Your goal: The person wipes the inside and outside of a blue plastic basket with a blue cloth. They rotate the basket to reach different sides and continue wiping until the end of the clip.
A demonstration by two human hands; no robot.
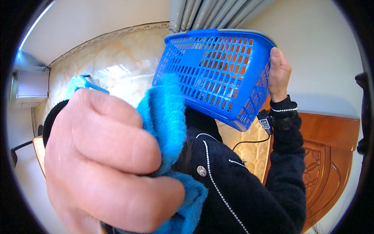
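Close up on the left, my left hand (105, 163) is closed on a bright blue fuzzy cloth (165, 121), which bunches out between and below its fingers. My right hand (279, 74) grips the right end of a blue plastic basket (218, 72) near its rim. Tilted, with its slotted side facing me, the basket is held up in front of my black jacket (233, 175). The cloth overlaps the basket's lower left in view; whether they touch I cannot tell. What the basket holds, if anything, is hard to make out.
A small black device (265, 123) with a cable is strapped at my right wrist. At the right stands a carved wooden headboard (323, 167), beside a yellow mattress (251, 146). Grey curtains (210, 13) hang behind the basket. A light-blue object (83, 84) shows beyond my left hand.
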